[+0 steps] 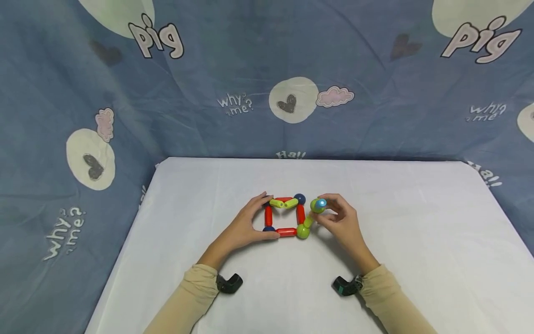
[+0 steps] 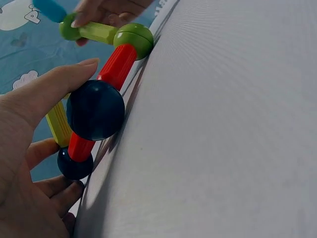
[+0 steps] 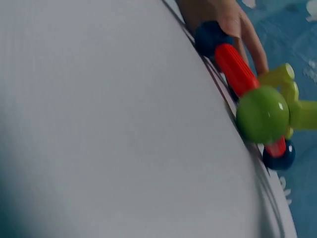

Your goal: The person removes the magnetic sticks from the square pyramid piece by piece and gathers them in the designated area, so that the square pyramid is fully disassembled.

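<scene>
A square of red rods [image 1: 286, 232] and balls lies on the table, like a magnetic building set. Its corners are dark blue balls [image 1: 299, 199] and one green ball [image 1: 302, 231] at front right. Two yellow-green rods [image 1: 276, 203] rise from the back corners, leaning inward. My left hand [image 1: 246, 227] holds the square's left side, thumb by the front blue ball [image 2: 95, 110], fingers around the rear one. With fingertips, my right hand [image 1: 344, 222] pinches an upper green ball [image 1: 315, 205]. A yellow-green rod joins it to the corner ball; a light blue rod [image 1: 321, 203] points up from it.
The white tabletop [image 1: 400, 199] extends around the square on all sides. Behind it hangs a blue printed cloth [image 1: 250, 134]. A black device sits at the left wrist [image 1: 229, 283] and another at the right wrist [image 1: 347, 286].
</scene>
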`<action>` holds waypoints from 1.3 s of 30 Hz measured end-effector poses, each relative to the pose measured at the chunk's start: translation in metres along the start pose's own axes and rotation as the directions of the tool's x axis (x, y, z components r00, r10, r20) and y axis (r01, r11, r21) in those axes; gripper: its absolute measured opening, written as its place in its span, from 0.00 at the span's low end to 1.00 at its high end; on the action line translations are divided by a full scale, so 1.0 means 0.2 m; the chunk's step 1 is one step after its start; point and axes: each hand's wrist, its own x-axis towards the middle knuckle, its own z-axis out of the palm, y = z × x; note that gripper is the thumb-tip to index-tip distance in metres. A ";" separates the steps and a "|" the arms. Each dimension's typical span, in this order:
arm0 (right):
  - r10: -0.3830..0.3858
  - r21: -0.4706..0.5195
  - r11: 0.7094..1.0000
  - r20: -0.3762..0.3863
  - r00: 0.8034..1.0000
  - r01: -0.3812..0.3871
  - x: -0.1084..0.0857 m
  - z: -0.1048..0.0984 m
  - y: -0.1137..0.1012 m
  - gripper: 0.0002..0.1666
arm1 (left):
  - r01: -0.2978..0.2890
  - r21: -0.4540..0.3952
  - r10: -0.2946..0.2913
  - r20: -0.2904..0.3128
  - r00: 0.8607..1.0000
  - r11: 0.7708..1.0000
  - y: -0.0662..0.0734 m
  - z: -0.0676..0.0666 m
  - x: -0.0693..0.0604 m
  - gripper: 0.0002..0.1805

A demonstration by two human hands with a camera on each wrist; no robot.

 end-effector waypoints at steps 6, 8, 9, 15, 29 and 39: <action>-0.158 -0.197 0.968 -0.010 0.987 0.153 -0.01 0.05 -0.04 0.29 | -0.091 -0.001 0.090 -0.129 0.988 0.996 0.08 -0.01 -0.01 0.52; -0.185 -0.240 0.954 0.005 0.983 0.181 -0.01 0.05 -0.06 0.29 | -0.157 -0.011 0.152 -0.199 0.968 0.988 0.13 -0.02 -0.03 0.45; -0.195 -0.259 0.947 0.016 0.981 0.192 -0.01 0.05 -0.06 0.29 | -0.198 -0.017 0.189 -0.225 0.956 0.980 0.16 -0.03 -0.03 0.42; -0.298 -0.351 0.885 0.075 0.952 0.305 0.00 0.05 -0.09 0.30 | -0.405 -0.021 0.386 -0.258 0.886 0.914 0.36 -0.03 -0.08 0.32; -0.437 -0.556 0.713 0.125 0.891 0.427 0.00 0.07 -0.14 0.25 | -0.436 0.295 0.509 -0.250 0.823 0.850 0.51 0.04 -0.04 0.11; -0.400 -0.564 0.725 0.125 0.908 0.397 -0.01 0.07 -0.14 0.26 | -0.389 0.313 0.470 -0.246 0.848 0.866 0.49 0.01 -0.03 0.12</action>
